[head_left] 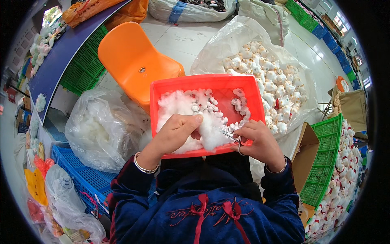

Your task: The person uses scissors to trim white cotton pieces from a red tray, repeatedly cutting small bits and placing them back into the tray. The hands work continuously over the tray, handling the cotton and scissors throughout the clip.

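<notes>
A red plastic tray (207,80) rests at my lap, with white fluffy stuffing (174,103) on its left side and small pale plush pieces (240,101) to the middle and right. My left hand (176,132) is closed over the tray's near left part, its thumb and fingers against a loose tuft of stuffing (212,130). In my right hand (258,140) are slim metal ring-handled forceps (229,133), pointing left with their tips at that tuft. A finger passes through one ring. What lies inside my left fingers is partly hidden.
An orange chair (134,57) stands beyond the tray. Clear bags hold white stuffing (97,128) at left and small white plush pieces (280,87) at right. Blue crates (83,171) sit near left; a green crate (325,158) and a cardboard box (306,156) flank my right arm.
</notes>
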Available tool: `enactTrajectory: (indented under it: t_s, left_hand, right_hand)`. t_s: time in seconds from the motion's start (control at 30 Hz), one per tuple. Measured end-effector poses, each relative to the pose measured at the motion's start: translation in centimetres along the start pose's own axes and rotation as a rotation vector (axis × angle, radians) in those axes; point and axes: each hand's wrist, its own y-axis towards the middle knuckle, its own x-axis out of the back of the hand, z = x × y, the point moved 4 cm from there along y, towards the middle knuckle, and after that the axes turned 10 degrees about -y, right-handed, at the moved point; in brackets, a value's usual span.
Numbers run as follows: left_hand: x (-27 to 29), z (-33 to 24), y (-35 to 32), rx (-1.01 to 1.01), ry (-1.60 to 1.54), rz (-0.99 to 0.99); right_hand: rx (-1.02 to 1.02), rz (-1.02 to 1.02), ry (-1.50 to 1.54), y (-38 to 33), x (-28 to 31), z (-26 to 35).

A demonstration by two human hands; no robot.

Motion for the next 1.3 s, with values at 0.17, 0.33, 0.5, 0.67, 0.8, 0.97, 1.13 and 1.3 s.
enactTrajectory:
  t_s: [0.17,0.33,0.5,0.67,0.8,0.97,1.13,1.3]
  left_hand:
    - [0.4,0.2,0.5,0.094,0.000,-0.098]
    - [0.5,0.0,0.3,0.104,-0.042,-0.184]
    - [0.5,0.2,0.3,0.065,-0.197,-0.177]
    - [0.4,0.5,0.4,0.090,-0.222,-0.168]
    - [-0.1,0.0,0.5,0.109,-0.144,-0.157]
    - [-0.6,-0.7,0.5,0.163,-0.085,-0.115]
    - [-0.2,-1.0,0.0,0.094,-0.105,-0.091]
    - [-0.6,0.2,-0.1,0.093,-0.057,-0.107]
  right_hand:
    - [0.032,-0.019,-0.049,-0.2,0.0,0.0]
    - [-0.003,-0.025,-0.063,-0.4,-0.1,-0.1]
    - [-0.015,-0.091,-0.120,-0.3,-0.2,0.1]
    - [-0.004,-0.084,-0.138,-0.1,0.0,0.2]
    - [-0.043,-0.027,-0.105,-0.3,-0.2,0.1]
    - [0.021,-0.006,-0.198,0.3,0.4,0.9]
    - [-0.027,0.036,-0.205,0.2,0.5,1.1]
    - [-0.033,0.020,-0.194,0.1,0.5,1.0]
